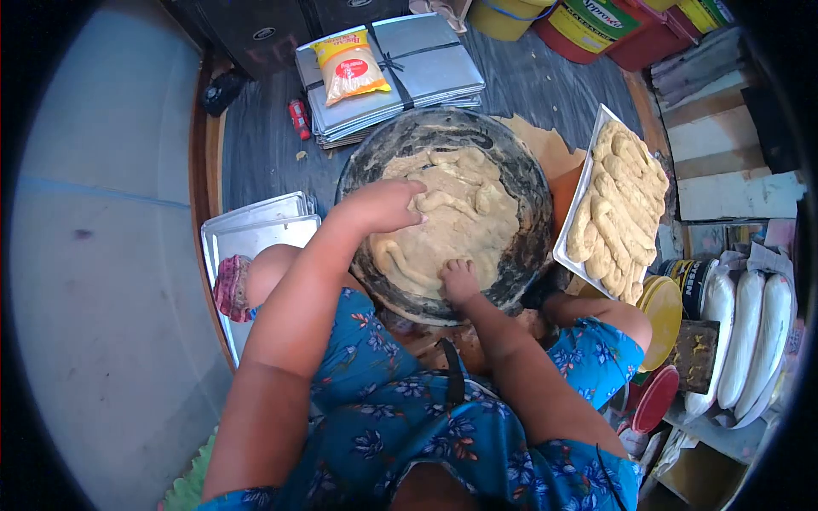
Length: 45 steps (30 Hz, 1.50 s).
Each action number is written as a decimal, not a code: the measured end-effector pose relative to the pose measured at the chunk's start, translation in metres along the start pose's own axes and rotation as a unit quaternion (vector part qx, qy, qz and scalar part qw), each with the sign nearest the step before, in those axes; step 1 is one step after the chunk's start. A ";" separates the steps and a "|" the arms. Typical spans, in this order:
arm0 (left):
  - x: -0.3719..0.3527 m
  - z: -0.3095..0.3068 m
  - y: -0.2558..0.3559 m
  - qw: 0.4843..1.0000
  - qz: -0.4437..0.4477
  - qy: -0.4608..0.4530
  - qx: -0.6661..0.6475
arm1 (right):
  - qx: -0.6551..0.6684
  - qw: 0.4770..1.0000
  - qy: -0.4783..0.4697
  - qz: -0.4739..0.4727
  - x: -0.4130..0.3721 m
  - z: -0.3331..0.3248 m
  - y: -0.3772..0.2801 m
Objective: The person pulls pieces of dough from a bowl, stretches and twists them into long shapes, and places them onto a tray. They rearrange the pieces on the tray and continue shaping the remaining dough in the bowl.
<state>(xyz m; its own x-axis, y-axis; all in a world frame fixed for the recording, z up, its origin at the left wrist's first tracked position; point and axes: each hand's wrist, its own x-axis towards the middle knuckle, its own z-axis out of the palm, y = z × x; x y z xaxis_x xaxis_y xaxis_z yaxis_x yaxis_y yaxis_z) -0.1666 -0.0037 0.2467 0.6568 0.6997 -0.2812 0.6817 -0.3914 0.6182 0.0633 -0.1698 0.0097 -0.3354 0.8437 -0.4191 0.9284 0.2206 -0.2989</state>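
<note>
Though apart, hands (388, 206) (461, 283) on dough (464, 234).

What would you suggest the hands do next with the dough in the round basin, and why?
Perhaps the left hand could roll the dough strand by its fingertips through the pale powder: it lies on that powder, and the strands on the tray look similarly dusted.

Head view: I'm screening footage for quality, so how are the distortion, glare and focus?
In the head view, strong fisheye curvature with blackened corners; a pale sheen on the stacked trays; the wall at left looks hazy and low in detail; the dough is evenly lit, its folds readable; fine texture looks slightly soft.
</note>
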 end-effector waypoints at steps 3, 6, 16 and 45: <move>0.005 0.002 0.011 0.995 -0.033 -0.089 0.001 | 0.331 0.938 -0.052 0.088 0.014 -0.031 0.005; 0.012 0.022 0.013 0.992 0.003 -0.121 -0.015 | 0.550 0.832 0.020 0.070 0.015 -0.063 0.004; 0.015 0.061 0.033 0.953 0.059 0.061 -0.292 | 0.654 0.746 0.069 -0.105 -0.047 -0.298 -0.053; 0.036 0.027 0.255 0.856 0.088 0.030 -0.508 | 0.538 0.731 0.411 0.089 -0.260 -0.311 0.244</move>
<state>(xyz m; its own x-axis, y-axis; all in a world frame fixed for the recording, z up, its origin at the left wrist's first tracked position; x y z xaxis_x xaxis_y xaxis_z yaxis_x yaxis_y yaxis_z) 0.0395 -0.0945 0.3747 0.6813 0.7252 -0.0992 -0.0788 0.2074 0.9751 0.4267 -0.1835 0.3124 0.3952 0.9186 -0.0080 0.1353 -0.0668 -0.9886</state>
